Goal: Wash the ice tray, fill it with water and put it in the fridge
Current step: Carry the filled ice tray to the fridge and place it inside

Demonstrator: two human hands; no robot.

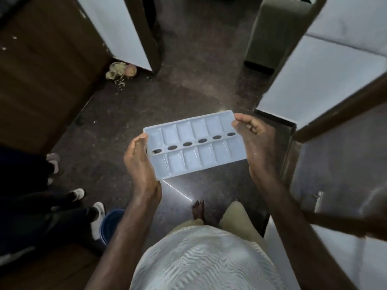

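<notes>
A pale blue ice tray (193, 143) with two rows of compartments and a middle line of oval holes is held level over the dark floor. My left hand (139, 162) grips its left short end, thumb on the rim. Its right short end is gripped by my right hand (256, 141), fingers curled over the far corner. Both hands look wet. The compartments glisten, but I cannot tell how much water they hold.
White walls (326, 76) stand on the right and ahead at the left. A brown wooden door (48, 65) is at the left, with debris (120, 72) at its foot. Another person's legs and white shoes (77, 194) stand at the left beside a blue bucket (110, 225).
</notes>
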